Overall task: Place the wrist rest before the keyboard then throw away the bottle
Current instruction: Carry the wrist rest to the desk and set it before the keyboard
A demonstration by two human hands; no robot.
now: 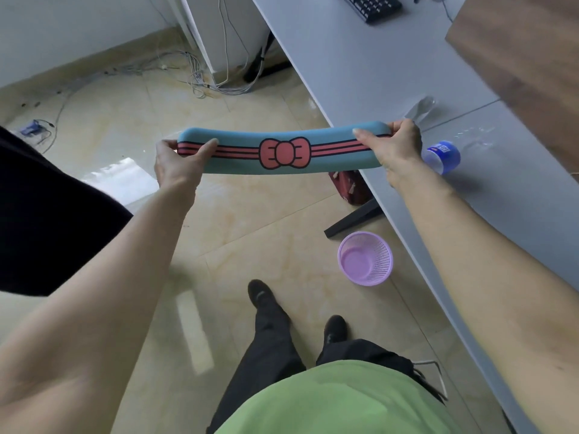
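Note:
A long teal wrist rest (pixel 282 164) with pink stripes and a pink bow hangs in the air over the floor, level across the view. My left hand (pixel 178 164) grips its left end and my right hand (pixel 391 148) grips its right end at the desk's edge. A clear plastic bottle (pixel 451 148) with a blue label lies on its side on the grey desk (pixel 360 76), just right of my right hand. A black keyboard (pixel 372 4) sits far up the desk at the top of the view, partly cut off.
A purple mesh waste basket (pixel 365 258) stands on the tiled floor beside the desk. A dark red bag (pixel 349 187) and a black desk leg (pixel 354 220) are under the desk edge. Loose cables (pixel 200 76) lie on the floor. A brown panel (pixel 526 57) covers the desk's right side.

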